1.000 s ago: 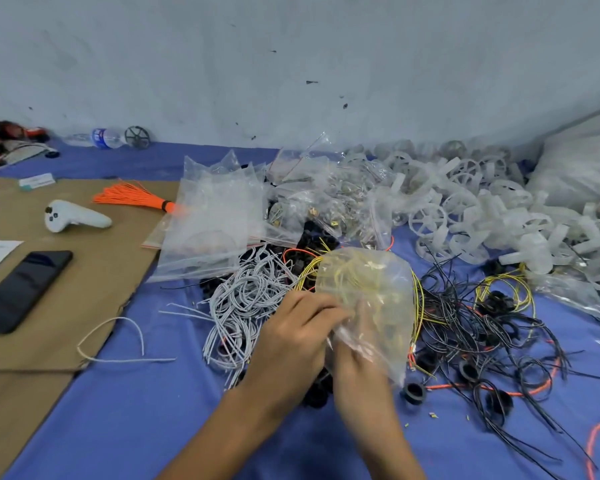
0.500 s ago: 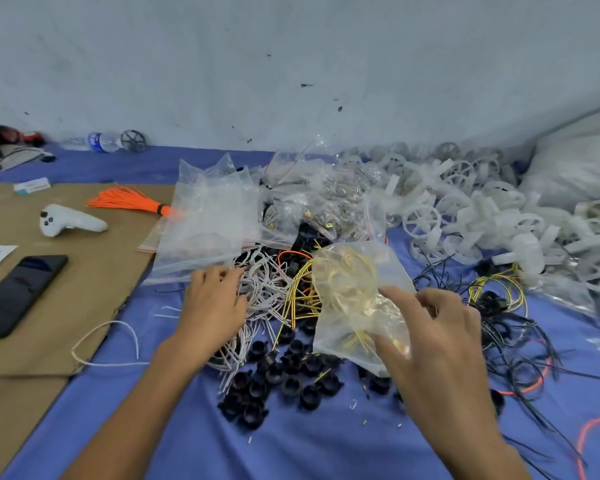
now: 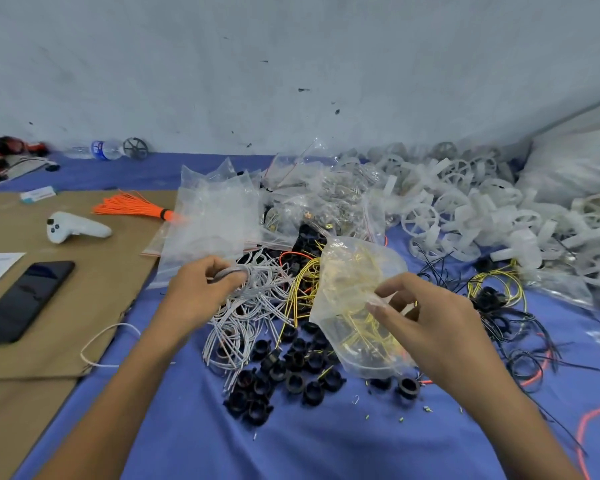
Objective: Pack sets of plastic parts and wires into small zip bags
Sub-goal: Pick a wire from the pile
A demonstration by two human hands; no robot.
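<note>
Two hands work over a blue cloth (image 3: 291,441); the right hand (image 3: 430,317) pinches the right edge of a clear zip bag (image 3: 350,271) between thumb and fingers, lifting it above the black rings (image 3: 291,368) mid-scene; its long axis runs near to far, the far end leaning slightly left; which end is the mouth I cannot tell. The bag is thin, crinkled film, puffed out, with fine yellow wires showing through. The left hand (image 3: 198,296), left of it, curls its fingers round a small coil (image 3: 234,270) of white wire, over a tangle of white wires (image 3: 246,320). The rings are short, matte and round; far right lies a heap of milky spoked wheels (image 3: 465,209); far left of the bag, flat empty bags (image 3: 212,220).
</note>
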